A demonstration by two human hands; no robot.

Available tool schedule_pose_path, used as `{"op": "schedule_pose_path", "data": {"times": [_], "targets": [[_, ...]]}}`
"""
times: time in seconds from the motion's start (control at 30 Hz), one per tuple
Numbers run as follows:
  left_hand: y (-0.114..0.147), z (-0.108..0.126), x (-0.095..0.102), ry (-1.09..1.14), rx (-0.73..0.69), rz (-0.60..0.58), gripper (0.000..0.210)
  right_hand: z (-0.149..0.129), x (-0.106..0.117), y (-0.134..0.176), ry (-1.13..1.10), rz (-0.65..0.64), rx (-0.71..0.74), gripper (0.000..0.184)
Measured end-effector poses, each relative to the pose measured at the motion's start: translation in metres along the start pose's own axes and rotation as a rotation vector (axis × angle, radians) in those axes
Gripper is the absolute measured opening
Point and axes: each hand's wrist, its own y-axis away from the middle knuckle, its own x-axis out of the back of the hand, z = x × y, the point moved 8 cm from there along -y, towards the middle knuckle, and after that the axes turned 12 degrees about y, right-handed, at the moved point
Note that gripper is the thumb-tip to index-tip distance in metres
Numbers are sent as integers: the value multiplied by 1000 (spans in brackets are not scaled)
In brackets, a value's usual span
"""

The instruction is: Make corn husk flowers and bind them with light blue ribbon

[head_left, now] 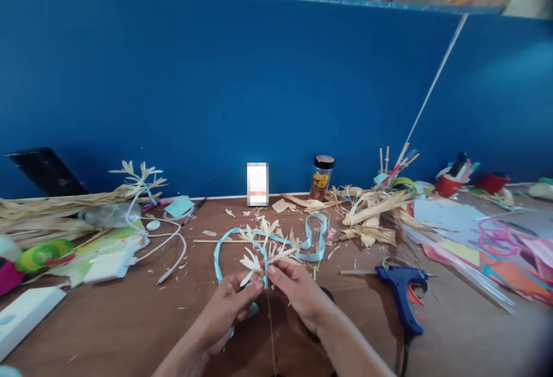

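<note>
Between my hands is a husk flower [261, 238], with pale pointed petals on branches and a stem wrapped in light blue ribbon. My left hand [228, 308] is closed, pinching the low end of the stem between thumb and fingers. Closed on the flower from the other side, my right hand [298, 290] grips by the stem and a lower petal cluster. A loop of light blue ribbon [217, 256] curves on the table behind my left hand. A thin thread or strand [271, 319] hangs below the stem. Something dark lies partly hidden under my right wrist.
A blue glue gun [400, 290] lies at right. Behind are a black-lidded jar [322, 178], dry husks [375, 210] and a thin stick [220, 241]. Another husk flower [140, 176], a white cable [184, 244] and a white box [30, 313] are at left. A blue partition [259, 77] stands behind.
</note>
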Motion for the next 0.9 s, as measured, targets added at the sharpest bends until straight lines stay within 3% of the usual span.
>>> {"op": "schedule_pose_path", "data": {"times": [0.13, 0.27, 0.43, 0.57, 0.7, 0.9], "targets": [[0, -6, 6, -88, 46, 58, 26, 10, 4, 1, -54, 30, -83, 22], [0, -4, 9, -189, 41, 63, 26, 5, 10, 1, 22, 51, -47, 21], [-1, 16, 6, -378, -178, -22, 22, 3, 14, 0, 164, 36, -13, 23], [0, 25, 5, -621, -265, -1, 18, 12, 19, -2, 218, 48, -29, 23], [3, 34, -2, -663, -350, -4, 21, 12, 23, -2, 332, 62, -20, 24], [-4, 18, 11, -506, -170, 90, 23, 2, 20, -1, 439, 57, 39, 19]]}}
